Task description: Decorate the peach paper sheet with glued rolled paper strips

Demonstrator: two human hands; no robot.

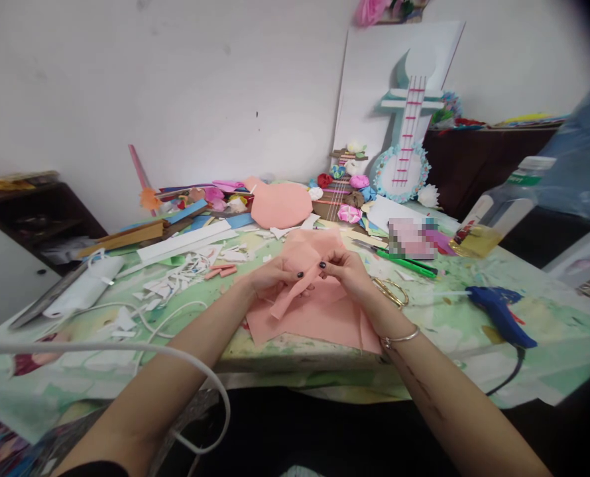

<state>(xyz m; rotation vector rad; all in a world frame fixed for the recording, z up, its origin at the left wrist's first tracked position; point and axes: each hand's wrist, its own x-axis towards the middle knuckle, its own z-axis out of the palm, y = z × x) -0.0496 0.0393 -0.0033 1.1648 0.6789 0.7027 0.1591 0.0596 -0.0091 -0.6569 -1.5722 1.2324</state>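
Between my two hands is a narrow folded strip of salmon-pink paper (291, 301), slanting down to the left. My left hand (273, 278) pinches it from the left, thumb on top. From the right, my right hand (343, 268) closes on its upper end with thumb and fingers. Beneath my hands lies a larger pink sheet (295, 329). More pink paper (319, 240) stands just behind them. A rounded pink cutout (281, 204) rests farther back. Gold-handled scissors (392, 291) lie beside my right wrist.
A blue glue gun (501, 315) lies at right, a green utility knife (407, 262) nearer. White paper scraps (183, 275) litter the left. A white cable (176, 351) loops over my left forearm. A bottle (498, 212) and a paper instrument model (407, 126) stand behind.
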